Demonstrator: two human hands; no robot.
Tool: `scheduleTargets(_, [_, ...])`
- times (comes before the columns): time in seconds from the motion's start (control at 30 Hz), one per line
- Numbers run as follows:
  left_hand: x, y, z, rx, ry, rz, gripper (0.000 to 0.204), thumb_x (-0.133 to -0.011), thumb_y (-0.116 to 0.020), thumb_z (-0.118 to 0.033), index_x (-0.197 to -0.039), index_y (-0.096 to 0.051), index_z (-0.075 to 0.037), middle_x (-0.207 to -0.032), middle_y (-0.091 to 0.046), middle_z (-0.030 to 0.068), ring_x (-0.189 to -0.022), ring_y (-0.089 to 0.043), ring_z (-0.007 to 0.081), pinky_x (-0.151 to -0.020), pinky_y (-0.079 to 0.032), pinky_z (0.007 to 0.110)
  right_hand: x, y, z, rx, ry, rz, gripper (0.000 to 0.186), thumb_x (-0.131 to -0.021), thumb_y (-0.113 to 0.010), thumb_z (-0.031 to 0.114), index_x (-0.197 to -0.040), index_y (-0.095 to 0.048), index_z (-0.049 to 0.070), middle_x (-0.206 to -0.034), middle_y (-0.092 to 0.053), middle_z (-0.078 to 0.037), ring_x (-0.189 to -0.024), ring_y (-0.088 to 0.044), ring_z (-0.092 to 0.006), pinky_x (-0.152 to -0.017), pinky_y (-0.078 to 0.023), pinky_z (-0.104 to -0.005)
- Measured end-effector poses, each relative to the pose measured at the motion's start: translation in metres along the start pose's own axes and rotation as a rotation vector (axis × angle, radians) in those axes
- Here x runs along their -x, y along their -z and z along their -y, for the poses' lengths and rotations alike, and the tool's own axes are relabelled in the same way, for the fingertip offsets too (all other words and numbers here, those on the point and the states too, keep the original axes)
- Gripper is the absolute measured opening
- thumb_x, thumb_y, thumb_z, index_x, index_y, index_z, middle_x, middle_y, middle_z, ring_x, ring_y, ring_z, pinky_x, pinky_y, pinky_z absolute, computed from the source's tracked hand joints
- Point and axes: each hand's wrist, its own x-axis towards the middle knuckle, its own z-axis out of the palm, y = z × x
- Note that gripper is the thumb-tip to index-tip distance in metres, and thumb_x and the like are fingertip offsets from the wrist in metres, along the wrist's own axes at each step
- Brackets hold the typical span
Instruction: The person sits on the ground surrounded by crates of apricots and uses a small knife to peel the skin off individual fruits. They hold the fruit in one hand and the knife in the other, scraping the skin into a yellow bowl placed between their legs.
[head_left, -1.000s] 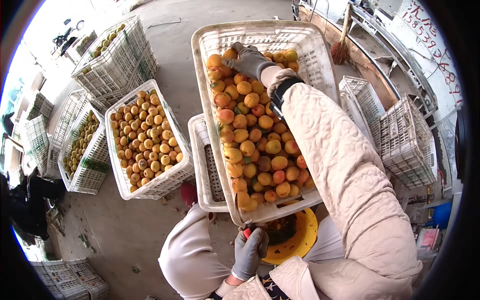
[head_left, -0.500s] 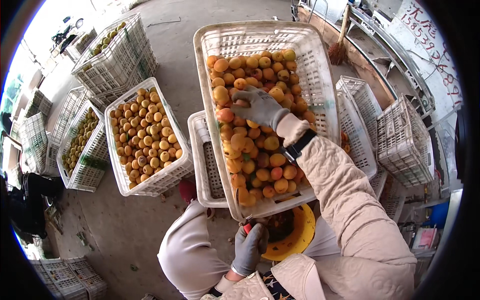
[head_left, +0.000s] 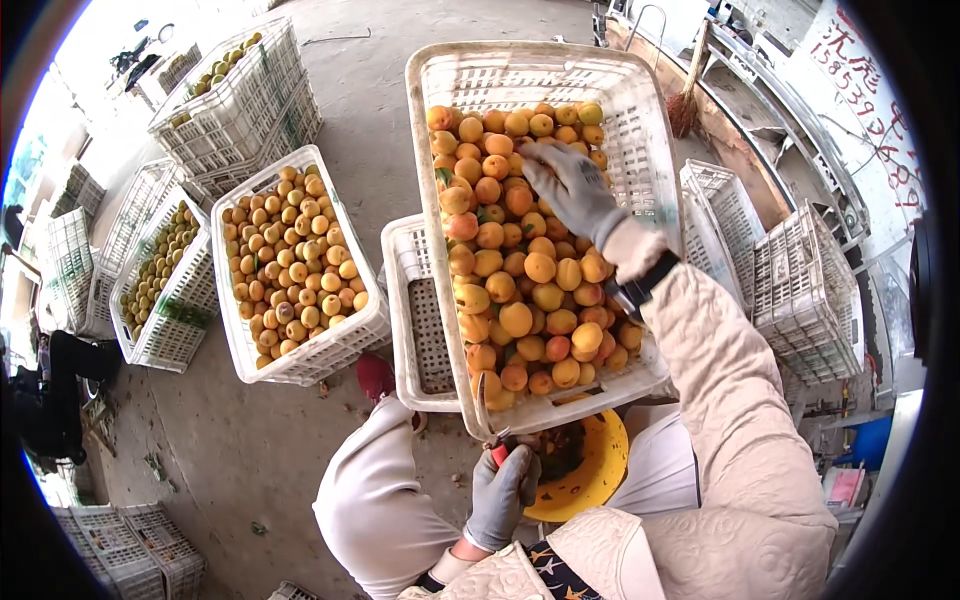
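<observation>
A white plastic crate [head_left: 645, 170] of orange-yellow apricots [head_left: 540, 268] stands tilted in front of me, on top of another crate. My right hand [head_left: 570, 185], in a grey glove, lies over the fruit near the crate's far end. Its fingers are stretched out and touch the apricots; no fruit shows held in them. Below the crate's near edge my left hand [head_left: 500, 495], also gloved, is closed round the red handle of a tool [head_left: 501, 452]. A thin metal part of the tool points up along the crate's corner; its exact kind is unclear.
A yellow bucket [head_left: 605, 455] with dark scraps sits between my legs. To the left stands a second crate of apricots [head_left: 300, 270], beside a crate of greener fruit [head_left: 165, 260] and stacked crates [head_left: 235, 120]. More crates [head_left: 808, 290] and a broom [head_left: 684, 105] are at the right.
My right hand has moved farther away and to the right across the apricots, and its fingers have straightened. The fruit has shifted in the crate. My left hand keeps hold of the tool.
</observation>
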Motion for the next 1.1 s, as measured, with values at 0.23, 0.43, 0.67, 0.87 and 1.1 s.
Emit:
scheduleTargets(0.23, [-0.003, 0.002, -0.004, -0.008, -0.024, 0.057, 0.015, -0.100, -0.057, -0.017, -0.106, -0.063, -0.004, -0.062, -0.052, 0.0005, -0.043, -0.040, 0.0069, -0.040, -0.028, 0.023, -0.065, -0.092, -0.035, 0.257, -0.316, 0.362, 0.056, -0.093, -0.055, 0.055, -0.133, -0.060, 0.016, -0.139, -0.053, -0.015, -0.128, -0.050, -0.0367, -0.107, -0.039, -0.0483])
scheduleTargets(0.43, [-0.004, 0.000, -0.008, -0.004, -0.023, 0.005, 0.016, -0.100, -0.057, -0.018, -0.106, -0.062, -0.004, -0.061, -0.051, 0.0002, -0.043, -0.039, 0.0072, -0.040, -0.027, 0.023, -0.060, -0.066, 0.026, 0.257, -0.360, 0.628, 0.051, -0.085, -0.061, 0.059, -0.122, -0.068, 0.025, -0.132, -0.054, -0.011, -0.127, -0.050, -0.0343, -0.110, -0.037, -0.0443])
scheduleTargets(0.67, [0.001, -0.001, -0.004, -0.012, -0.059, 0.067, 0.015, -0.100, -0.057, -0.019, -0.107, -0.062, -0.006, -0.060, -0.050, -0.0007, -0.042, -0.037, 0.0073, -0.040, -0.027, 0.022, 0.054, -0.008, 0.041, 0.175, -0.247, 0.473, 0.044, -0.086, -0.068, 0.047, -0.118, -0.068, 0.017, -0.127, -0.058, -0.013, -0.118, -0.055, -0.0342, -0.100, -0.045, -0.0451])
scheduleTargets(0.87, [0.003, 0.000, -0.004, -0.012, -0.040, 0.036, 0.016, -0.100, -0.057, -0.019, -0.107, -0.063, -0.006, -0.060, -0.050, -0.0003, -0.042, -0.037, 0.0075, -0.040, -0.027, 0.023, 0.059, 0.024, 0.045, -0.162, -0.317, 0.395, 0.044, -0.085, -0.070, 0.047, -0.108, -0.070, 0.010, -0.107, -0.066, -0.015, -0.108, -0.060, -0.0341, -0.097, -0.043, -0.0459])
scheduleTargets(1.1, [0.001, -0.001, -0.007, -0.020, -0.041, 0.039, 0.017, -0.101, -0.056, -0.018, -0.108, -0.062, -0.004, -0.061, -0.050, 0.0006, -0.043, -0.039, 0.0076, -0.040, -0.028, 0.023, -0.031, -0.015, -0.016, 0.548, -0.546, 0.286, 0.058, -0.082, -0.072, 0.054, -0.118, -0.069, 0.010, -0.140, -0.048, -0.016, -0.132, -0.041, -0.0351, -0.109, -0.035, -0.0504])
